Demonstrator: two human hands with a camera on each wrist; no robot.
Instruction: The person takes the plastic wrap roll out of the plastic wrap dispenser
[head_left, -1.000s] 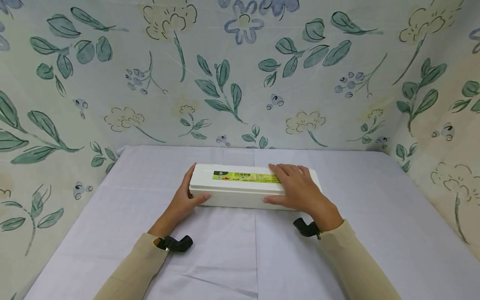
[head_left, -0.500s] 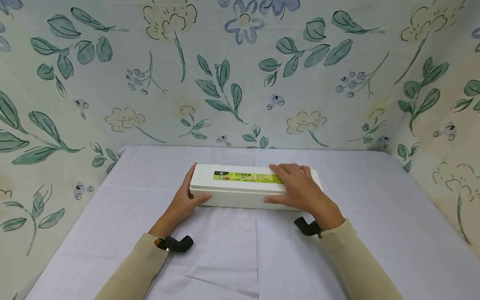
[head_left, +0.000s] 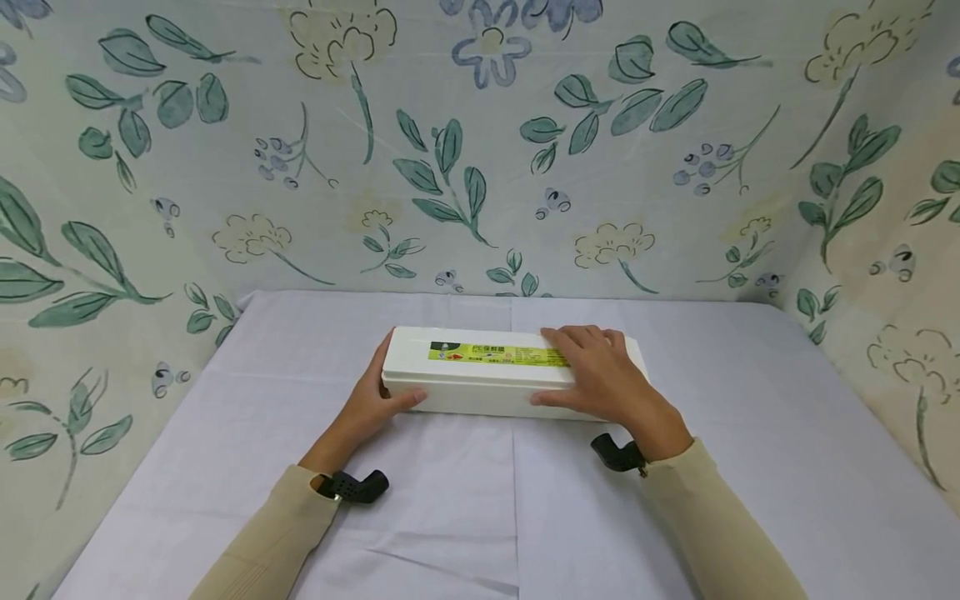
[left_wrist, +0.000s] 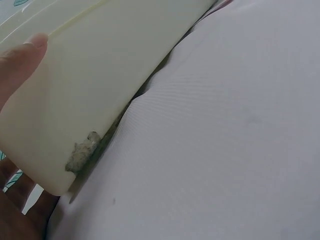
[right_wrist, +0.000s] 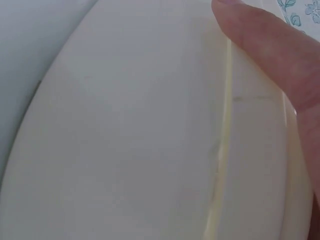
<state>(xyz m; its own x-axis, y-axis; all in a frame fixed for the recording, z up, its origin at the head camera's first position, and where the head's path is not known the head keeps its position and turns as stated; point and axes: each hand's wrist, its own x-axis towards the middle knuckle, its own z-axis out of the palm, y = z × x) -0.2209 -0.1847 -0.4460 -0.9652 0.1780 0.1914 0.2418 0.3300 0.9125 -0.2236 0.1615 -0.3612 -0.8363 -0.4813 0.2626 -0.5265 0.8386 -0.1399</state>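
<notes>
A long white cling film box [head_left: 465, 397] lies across the table, with a yellow-green label [head_left: 495, 354] on its lid. My left hand [head_left: 366, 404] grips its left end, thumb on the front face and fingers round the end. Over the right part of the lid, my right hand [head_left: 606, 379] holds the box, its thumb against the front and its fingers reaching over the top. A dirty patch [left_wrist: 82, 155] marks a lower corner in the left wrist view. The right wrist view has the lid seam [right_wrist: 225, 125] running beneath the right thumb [right_wrist: 270, 45].
A white cloth [head_left: 450, 500] with creases covers the table. Behind it and along both sides hangs a floral curtain [head_left: 487, 167]. Black wrist cameras [head_left: 360, 487] sit at both cuffs, close over the cloth.
</notes>
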